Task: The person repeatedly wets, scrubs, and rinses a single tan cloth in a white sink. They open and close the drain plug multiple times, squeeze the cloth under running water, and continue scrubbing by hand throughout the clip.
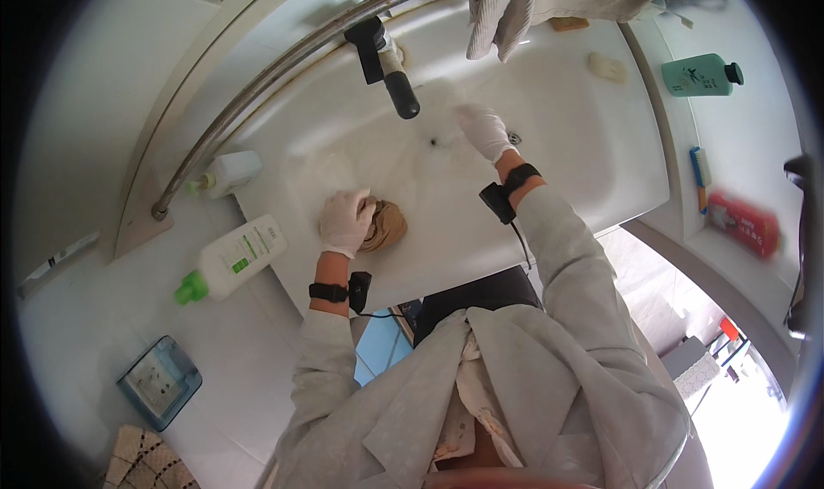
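Brown, crumpled, roundish cloth bundle (pixel 390 224) is lying inside the white, glossy, smooth-walled basin (pixel 592 158), on the person's side of the black-ended, metal-bodied tap (pixel 400 94) and slightly to the tap's left. The left hand (pixel 342 223), wearing a thin, white glove, is reaching in from farther left of the tap; its grip is touching the bundle, with the fingers curling over the bundle's left edge and appearing to be pinching the fabric there. From that grip the bundle is sitting directly to the right, so of the 2 hands the left is clearly being the nearer. The right hand (pixel 486 133), also wearing a thin, white glove, is hovering just to the right of the tap's spout, well apart from the bundle; its fingers are blurring, so I cannot be telling whether that grip is spread or pressed together. The bundle is bunching into a compact ball, its folds curving around the side facing away from the left hand; no distinct end is pointing anywhere, and no clear long axis is showing.
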`<state>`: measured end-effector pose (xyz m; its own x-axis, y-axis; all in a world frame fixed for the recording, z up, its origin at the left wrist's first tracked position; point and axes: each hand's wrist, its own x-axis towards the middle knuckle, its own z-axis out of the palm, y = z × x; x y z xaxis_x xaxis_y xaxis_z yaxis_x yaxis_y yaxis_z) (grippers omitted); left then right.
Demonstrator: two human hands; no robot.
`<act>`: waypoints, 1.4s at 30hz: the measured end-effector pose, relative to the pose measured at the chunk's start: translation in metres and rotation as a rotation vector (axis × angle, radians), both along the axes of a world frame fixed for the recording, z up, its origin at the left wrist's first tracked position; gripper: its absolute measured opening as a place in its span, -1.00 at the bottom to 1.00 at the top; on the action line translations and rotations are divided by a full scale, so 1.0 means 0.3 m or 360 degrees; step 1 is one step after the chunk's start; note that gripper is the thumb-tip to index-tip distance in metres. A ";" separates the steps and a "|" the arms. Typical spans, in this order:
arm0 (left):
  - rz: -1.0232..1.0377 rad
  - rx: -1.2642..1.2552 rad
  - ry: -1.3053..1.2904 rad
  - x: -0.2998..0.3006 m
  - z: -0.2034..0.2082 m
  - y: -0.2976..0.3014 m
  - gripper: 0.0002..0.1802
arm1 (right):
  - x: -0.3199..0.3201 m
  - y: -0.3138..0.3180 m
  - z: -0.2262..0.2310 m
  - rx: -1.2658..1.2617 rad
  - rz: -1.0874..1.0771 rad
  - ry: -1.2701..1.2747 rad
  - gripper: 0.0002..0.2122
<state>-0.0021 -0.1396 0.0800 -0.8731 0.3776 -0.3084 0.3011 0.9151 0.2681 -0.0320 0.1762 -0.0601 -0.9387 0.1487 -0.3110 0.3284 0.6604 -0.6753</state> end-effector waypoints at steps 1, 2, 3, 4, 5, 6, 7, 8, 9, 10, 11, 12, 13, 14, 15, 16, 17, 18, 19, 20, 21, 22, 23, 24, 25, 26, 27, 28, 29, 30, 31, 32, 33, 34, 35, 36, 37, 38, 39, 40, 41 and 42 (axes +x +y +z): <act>0.0211 0.0309 -0.0118 -0.021 0.027 0.019 -0.78 | 0.025 0.008 0.050 -0.0185 -0.0227 0.0127 -0.66; 0.0422 0.0625 -0.0218 -0.045 0.054 0.048 -0.79 | 0.045 0.016 0.102 -0.0431 -0.0343 0.0034 -0.66; 0.0632 0.0944 -0.0319 -0.069 0.083 0.080 -0.80 | 0.062 0.021 0.151 -0.0691 -0.0461 -0.0016 -0.66; 0.0696 0.1171 -0.0417 -0.095 0.114 0.112 -0.79 | 0.077 0.017 0.196 -0.0936 -0.0595 -0.0085 -0.66; 0.0758 0.1396 -0.0514 -0.120 0.148 0.146 -0.78 | 0.090 0.002 0.234 -0.1134 -0.0676 -0.0113 -0.67; 0.0818 0.1619 -0.0612 -0.143 0.181 0.182 -0.76 | 0.100 -0.022 0.265 -0.1319 -0.0777 -0.0166 -0.67; 0.0826 0.1780 -0.0690 -0.164 0.211 0.220 -0.76 | 0.108 -0.049 0.292 -0.1520 -0.0873 -0.0205 -0.68; 0.0830 0.1941 -0.0772 -0.183 0.235 0.258 -0.75 | 0.114 -0.072 0.313 -0.1663 -0.0905 -0.0227 -0.68; 0.0826 0.2103 -0.0855 -0.205 0.256 0.293 -0.73 | 0.116 -0.091 0.332 -0.1822 -0.0932 -0.0229 -0.68; 0.0848 0.2201 -0.0910 -0.226 0.273 0.321 -0.72 | 0.115 -0.108 0.347 -0.2004 -0.0959 -0.0224 -0.68; 0.0869 0.2296 -0.0968 -0.245 0.285 0.344 -0.71 | 0.112 -0.122 0.360 -0.2054 -0.0985 -0.0265 -0.67; 0.0816 0.2433 -0.1036 -0.259 0.294 0.362 -0.70 | 0.111 -0.131 0.373 -0.2117 -0.1003 -0.0293 -0.67; 0.0846 0.2439 -0.1103 -0.274 0.302 0.371 -0.69 | 0.109 -0.137 0.385 -0.2209 -0.1015 -0.0303 -0.67; 0.0798 0.2488 -0.1177 -0.286 0.307 0.375 -0.67 | 0.108 -0.139 0.396 -0.2295 -0.1075 -0.0336 -0.68; 0.0796 0.2521 -0.1215 -0.292 0.309 0.378 -0.66 | 0.105 -0.141 0.406 -0.2345 -0.1052 -0.0324 -0.68; 0.0740 0.2502 -0.1218 -0.298 0.310 0.378 -0.65 | 0.102 -0.143 0.414 -0.2389 -0.1079 -0.0336 -0.68; 0.0729 0.2472 -0.1182 -0.301 0.310 0.377 -0.65 | 0.100 -0.146 0.419 -0.2457 -0.1110 -0.0350 -0.69; 0.0768 0.2399 -0.1153 -0.304 0.309 0.376 -0.64 | 0.092 -0.151 0.422 -0.2528 -0.1093 -0.0337 -0.69; 0.0694 0.2464 -0.1125 -0.308 0.308 0.375 -0.65 | 0.088 -0.158 0.423 -0.2624 -0.1079 -0.0336 -0.69; 0.0676 0.2487 -0.1098 -0.310 0.306 0.375 -0.66 | 0.081 -0.166 0.421 -0.2746 -0.1059 -0.0339 -0.70; 0.0642 0.2520 -0.1068 -0.313 0.306 0.374 -0.66 | 0.068 -0.176 0.417 -0.2730 -0.1108 -0.0372 -0.70; 0.0651 0.2536 -0.1076 -0.318 0.305 0.375 -0.67 | 0.056 -0.187 0.411 -0.2741 -0.1155 -0.0407 -0.70; 0.0652 0.2560 -0.1086 -0.320 0.304 0.375 -0.68 | 0.044 -0.195 0.405 -0.2763 -0.1197 -0.0430 -0.69; 0.0637 0.2623 -0.1081 -0.324 0.305 0.374 -0.68 | 0.036 -0.201 0.399 -0.2819 -0.1194 -0.0447 -0.70; 0.0615 0.2621 -0.1081 -0.326 0.304 0.375 -0.68 | 0.028 -0.208 0.393 -0.2886 -0.1184 -0.0450 -0.70; 0.0570 0.2657 -0.1064 -0.327 0.304 0.374 -0.68 | 0.025 -0.212 0.389 -0.2994 -0.1179 -0.0448 -0.71; 0.0554 0.2662 -0.1062 -0.330 0.304 0.374 -0.67 | 0.023 -0.216 0.387 -0.2819 -0.1015 -0.0296 -0.71; 0.0504 0.2721 -0.1059 -0.330 0.303 0.374 -0.67 | 0.019 -0.224 0.387 -0.2678 -0.0859 -0.0146 -0.72; 0.0483 0.2748 -0.1072 -0.331 0.302 0.374 -0.66 | 0.022 -0.228 0.390 -0.2528 -0.0819 -0.0108 -0.72; 0.0463 0.2774 -0.1085 -0.331 0.297 0.376 -0.65 | 0.018 -0.239 0.395 -0.2094 -0.0588 -0.0029 -0.73; 0.0534 0.2741 -0.1072 -0.330 0.291 0.374 -0.64 | 0.024 -0.247 0.402 -0.1660 -0.0473 -0.0056 -0.75; 0.0604 0.2704 -0.1063 -0.329 0.283 0.369 -0.63 | 0.040 -0.248 0.411 -0.1302 -0.0321 0.0034 -0.76; 0.0663 0.2684 -0.1023 -0.325 0.268 0.365 -0.62 | 0.010 -0.280 0.421 -0.1674 -0.0545 -0.0141 -0.77; 0.0900 0.2554 -0.0910 -0.316 0.247 0.358 -0.64 | -0.017 -0.311 0.432 -0.2117 -0.0738 -0.0194 -0.77; 0.1123 0.2435 -0.0754 -0.304 0.218 0.355 -0.66 | -0.018 -0.319 0.442 -0.2469 -0.1001 -0.0313 -0.78; 0.1191 0.2367 -0.0578 -0.293 0.183 0.348 -0.67 | -0.022 -0.328 0.450 -0.2633 -0.0934 -0.0300 -0.78; 0.1479 0.2275 -0.0706 -0.281 0.148 0.332 -0.66 | -0.014 -0.334 0.458 -0.2708 -0.0937 -0.0358 -0.79; 0.1618 0.2241 -0.0821 -0.269 0.107 0.320 -0.65 | -0.006 -0.335 0.464 -0.2867 -0.0858 -0.0394 -0.79; 0.1849 0.2152 -0.0933 -0.254 0.064 0.305 -0.64 | 0.003 -0.316 0.464 -0.3004 -0.0795 -0.0432 -0.77; 0.1569 0.2495 -0.1385 -0.231 0.019 0.301 -0.68 | 0.021 -0.288 0.463 -0.2408 -0.0600 -0.0291 -0.76; 0.1491 0.2695 -0.1788 -0.205 -0.027 0.305 -0.71 | 0.036 -0.261 0.458 -0.1869 -0.0390 -0.0143 -0.75; 0.1425 0.2846 -0.2051 -0.186 -0.078 0.334 -0.74 | 0.056 -0.238 0.451 -0.1310 -0.0146 0.0039 -0.74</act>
